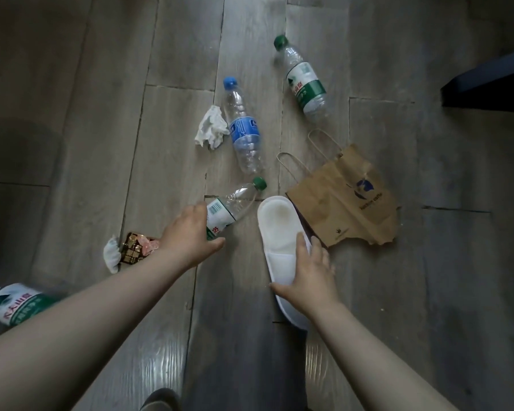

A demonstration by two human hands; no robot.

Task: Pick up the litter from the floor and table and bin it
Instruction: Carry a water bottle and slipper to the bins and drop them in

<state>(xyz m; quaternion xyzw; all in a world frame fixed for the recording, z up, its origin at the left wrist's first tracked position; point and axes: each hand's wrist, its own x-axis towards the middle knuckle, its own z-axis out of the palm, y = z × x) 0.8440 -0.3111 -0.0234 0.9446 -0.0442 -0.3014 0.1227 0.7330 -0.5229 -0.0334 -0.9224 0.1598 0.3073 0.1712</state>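
Lying about the grey plank floor (72, 149) are four plastic bottles: a blue-capped bottle (244, 129) in the middle, a far green-capped bottle (304, 81) beyond it to the right, a near green-capped bottle (235, 207) closer in, and a blurred bottle (9, 302) at the lower left edge, partly behind the left forearm. The left hand (190, 232) has fingers and thumb wrapped round the lower half of the near green-capped bottle. The right hand (310, 272) grips the one white slipper (276, 223), thumb on one side and fingers on the other. Two white wads show: a crumpled tissue (211, 127) touching the blue-capped bottle, and a smaller tissue (112, 255) beside a single gold-and-brown wrapper (134, 247). One torn brown paper bag (344, 200), with two looped handles, lies just beside the slipper.
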